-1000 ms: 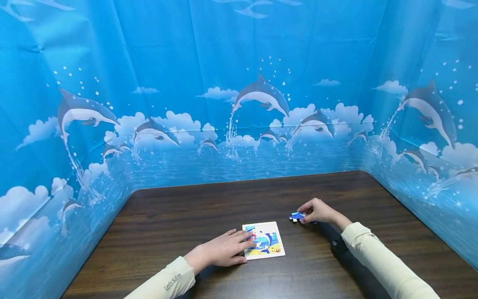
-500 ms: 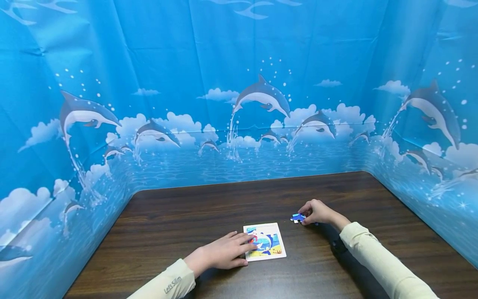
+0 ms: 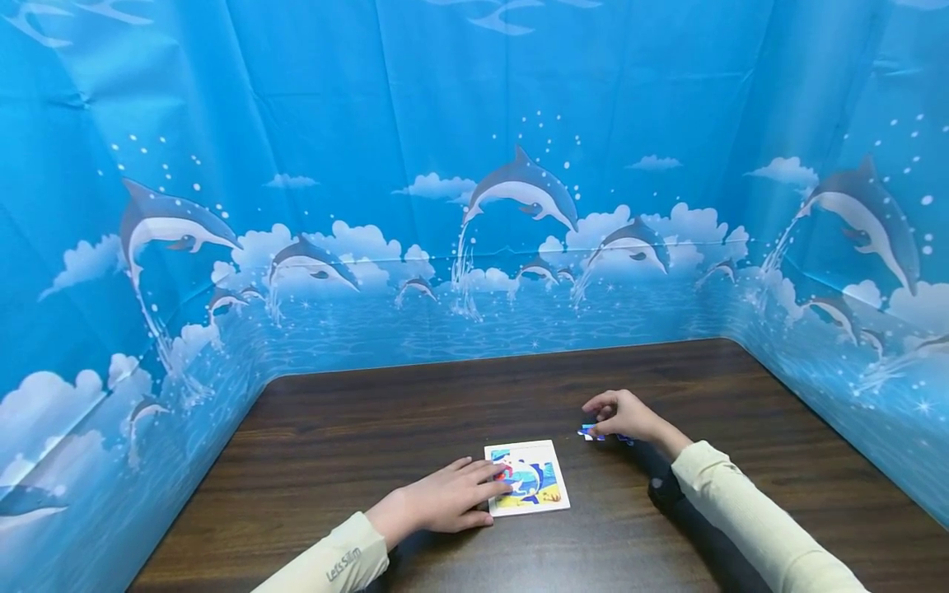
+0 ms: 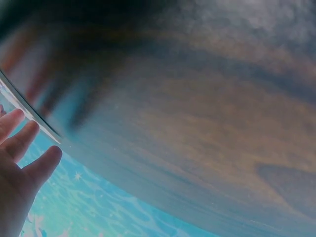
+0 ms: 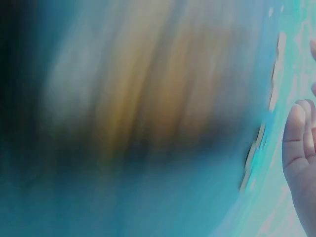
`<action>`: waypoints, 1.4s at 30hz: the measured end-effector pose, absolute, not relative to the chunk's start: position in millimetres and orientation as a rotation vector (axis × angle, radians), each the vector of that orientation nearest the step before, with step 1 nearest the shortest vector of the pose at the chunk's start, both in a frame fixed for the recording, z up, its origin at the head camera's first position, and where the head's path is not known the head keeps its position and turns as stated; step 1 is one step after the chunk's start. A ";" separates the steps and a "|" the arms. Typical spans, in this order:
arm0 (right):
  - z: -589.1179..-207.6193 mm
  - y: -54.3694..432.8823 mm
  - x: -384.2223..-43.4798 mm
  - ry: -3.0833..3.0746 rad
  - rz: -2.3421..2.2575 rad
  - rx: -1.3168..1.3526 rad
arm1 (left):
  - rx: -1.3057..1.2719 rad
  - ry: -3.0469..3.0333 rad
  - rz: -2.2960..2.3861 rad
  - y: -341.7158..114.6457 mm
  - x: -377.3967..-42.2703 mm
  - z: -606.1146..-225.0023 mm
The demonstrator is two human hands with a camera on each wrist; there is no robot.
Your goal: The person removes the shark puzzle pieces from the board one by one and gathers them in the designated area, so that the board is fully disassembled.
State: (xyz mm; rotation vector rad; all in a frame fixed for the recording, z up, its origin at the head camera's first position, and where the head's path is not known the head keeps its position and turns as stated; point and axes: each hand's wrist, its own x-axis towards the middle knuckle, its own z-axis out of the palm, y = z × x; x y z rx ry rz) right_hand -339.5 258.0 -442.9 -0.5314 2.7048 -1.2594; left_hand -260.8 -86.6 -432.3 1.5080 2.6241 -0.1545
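A small square jigsaw board (image 3: 528, 510) with a white frame and a dolphin picture lies on the table. My left hand (image 3: 454, 498) rests on its left side, fingers spread, covering part of the picture. White bare areas show in the board's upper part. Beyond its right edge my right hand (image 3: 628, 418) hovers over loose blue jigsaw pieces (image 3: 584, 432), its index finger raised and thumb low. The hand partly hides them. In the right wrist view, the thumb and fingers (image 5: 296, 133) appear apart from the jigsaw pieces (image 5: 253, 158), which are seen edge-on.
The dark wooden table (image 3: 371, 428) is enclosed by a blue curtain (image 3: 334, 123) printed with dolphins. A dark object (image 3: 663, 492) sits under the right wrist. Both wrist views are largely blurred table surface.
My right hand's index finger has lifted off the blue jigsaw piece and the hand has risen slightly. More loose piece shows under the palm. The left hand stays on the board.
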 end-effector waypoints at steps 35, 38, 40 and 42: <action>-444.6 127.5 -321.8 2.138 -1.728 -0.584 | 1.490 2.631 -0.132 -93.6 -255.8 -430.4; -445.3 116.1 -319.9 2.118 -1.714 -0.621 | 1.502 2.637 -0.129 -95.0 -254.2 -430.6; -445.6 111.3 -319.3 2.104 -1.717 -0.639 | 1.512 2.646 -0.127 -95.9 -252.9 -430.1; -445.3 108.2 -319.3 2.090 -1.722 -0.652 | 1.517 2.654 -0.136 -97.1 -252.3 -429.3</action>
